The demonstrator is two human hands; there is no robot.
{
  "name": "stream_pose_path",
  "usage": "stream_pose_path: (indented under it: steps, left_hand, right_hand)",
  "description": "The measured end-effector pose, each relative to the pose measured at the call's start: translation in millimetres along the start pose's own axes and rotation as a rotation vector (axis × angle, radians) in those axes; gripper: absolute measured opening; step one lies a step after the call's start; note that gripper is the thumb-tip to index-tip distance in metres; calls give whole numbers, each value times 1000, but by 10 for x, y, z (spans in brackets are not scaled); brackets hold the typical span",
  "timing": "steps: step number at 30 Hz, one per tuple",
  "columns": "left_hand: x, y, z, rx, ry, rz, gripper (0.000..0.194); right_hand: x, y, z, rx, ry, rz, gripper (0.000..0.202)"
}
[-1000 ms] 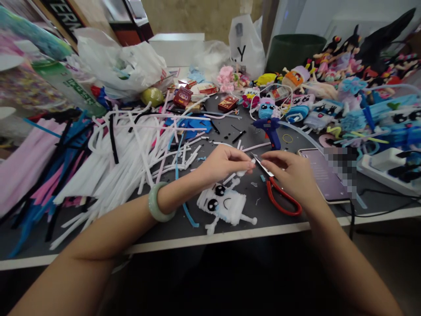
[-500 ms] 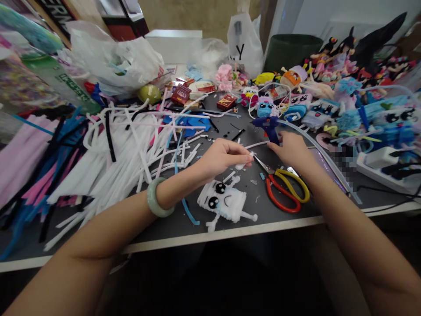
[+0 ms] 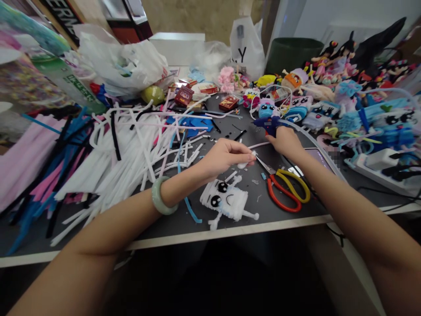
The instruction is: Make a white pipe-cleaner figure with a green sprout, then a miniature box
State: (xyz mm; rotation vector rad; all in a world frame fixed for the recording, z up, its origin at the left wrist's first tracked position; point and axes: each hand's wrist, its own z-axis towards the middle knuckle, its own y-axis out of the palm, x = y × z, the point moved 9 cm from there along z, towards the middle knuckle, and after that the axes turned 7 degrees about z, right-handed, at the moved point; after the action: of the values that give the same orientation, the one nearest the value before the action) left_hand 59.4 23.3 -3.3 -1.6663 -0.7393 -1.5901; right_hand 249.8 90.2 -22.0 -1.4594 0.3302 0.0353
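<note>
Head view: the small white piece sits pinched between thumb and fingertips of the left hand, above the desk. The right hand's fingers are bent around the handle of the blue glue gun; how the trigger is held cannot be told. Good handling here means keeping the pinch light and near the piece's edge, so it stays uncrushed with its surface exposed, and taking a full hold on the gun's handle, nozzle turned well away from the bare fingers. Care is needed around the scissors, whose tips lie right by the pinching hand; whether they touch it is unclear.

Just below, the white figure with black eyes lies on its back near the front edge. White strips are heaped to the left, and a phone lies partly under the right forearm.

Compared with a second ago, the scissors have left the right hand and lie on the desk, and that hand has moved across to the gun. The left hand keeps its pinch, and the figure stays by the edge.
</note>
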Motion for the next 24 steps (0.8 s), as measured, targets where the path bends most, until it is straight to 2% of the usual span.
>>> stream_pose_path:
  steps: [3,7,10,13,16,20,24]
  left_hand:
    - [31,12,-1,-10,20,-4,7]
    - [46,17,6,-13,29,2,7]
    - [21,-38,26,32,41,29,7]
    - [1,-106,45,83,69,44,8]
    - [-11,-138,52,107,68,61,14]
    - [-28,-132,51,110,33,75,11]
    - [-71,-127,64,111,33,85,10]
  right_hand:
    - [15,-49,46,40,-35,39,35]
    - [8,-293,-40,139,-86,86,30]
    - [3,-515,-235,222,-122,150,24]
    - [42,-669,-529,313,-163,405,22]
    - [127,-585,-820,272,-158,694,20]
    - [265,-315,-1127,166,-94,941,19]
    - [386,-134,-1310,138,-36,1111,15]
